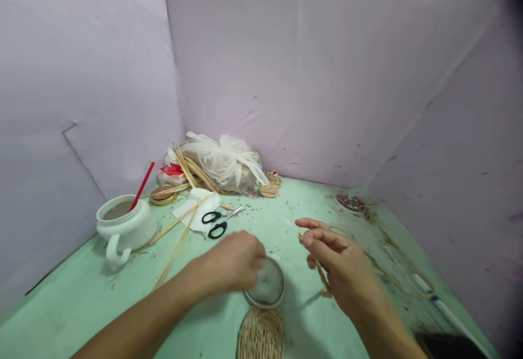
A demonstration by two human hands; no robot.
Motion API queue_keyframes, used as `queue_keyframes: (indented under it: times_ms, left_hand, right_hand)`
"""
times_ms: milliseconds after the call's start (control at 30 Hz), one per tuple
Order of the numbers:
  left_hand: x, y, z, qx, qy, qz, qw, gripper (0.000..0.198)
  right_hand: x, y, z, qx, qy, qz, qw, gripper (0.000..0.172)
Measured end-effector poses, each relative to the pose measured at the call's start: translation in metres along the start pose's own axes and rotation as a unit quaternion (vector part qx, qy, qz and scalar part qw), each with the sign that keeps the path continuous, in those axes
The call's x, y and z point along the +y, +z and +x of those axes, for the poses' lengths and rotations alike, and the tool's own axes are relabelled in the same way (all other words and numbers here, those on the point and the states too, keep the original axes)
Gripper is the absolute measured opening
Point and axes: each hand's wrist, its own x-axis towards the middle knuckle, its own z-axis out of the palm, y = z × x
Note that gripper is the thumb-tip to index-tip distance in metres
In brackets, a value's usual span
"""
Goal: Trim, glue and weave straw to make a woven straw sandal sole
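My left hand is closed, knuckles up, over the rim of a small round metal-rimmed dish on the green table; what its fingers hold is hidden. My right hand pinches the end of a braided straw cord that hangs down toward the table. A round woven straw mat lies just in front of the dish, near the bottom edge.
Black-handled scissors lie on white paper behind my left hand. A white pot with a red stick stands at the left. Straw strips, a plastic bag, small woven discs, loose cord and a white pen lie around.
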Motion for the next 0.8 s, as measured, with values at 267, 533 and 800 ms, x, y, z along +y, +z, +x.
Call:
queue_keyframes:
  times_ms: [267,533,800]
  left_hand:
    - [-0.079,0.003,0.039,0.023,-0.178,0.109,0.978,0.024]
    - [-0.063,-0.007,0.030,0.074,-0.172,0.090,0.978,0.005]
    - [-0.025,-0.038,-0.002,0.204,-0.053,-0.353,0.912,0.033]
  right_hand:
    - [0.004,0.006,0.003,0.024,0.091,0.139,0.986,0.017]
    - [0.008,0.007,0.006,0.015,0.114,0.214,0.970,0.026]
    - [0.002,0.010,0.005,0.052,0.109,0.317,0.941,0.021]
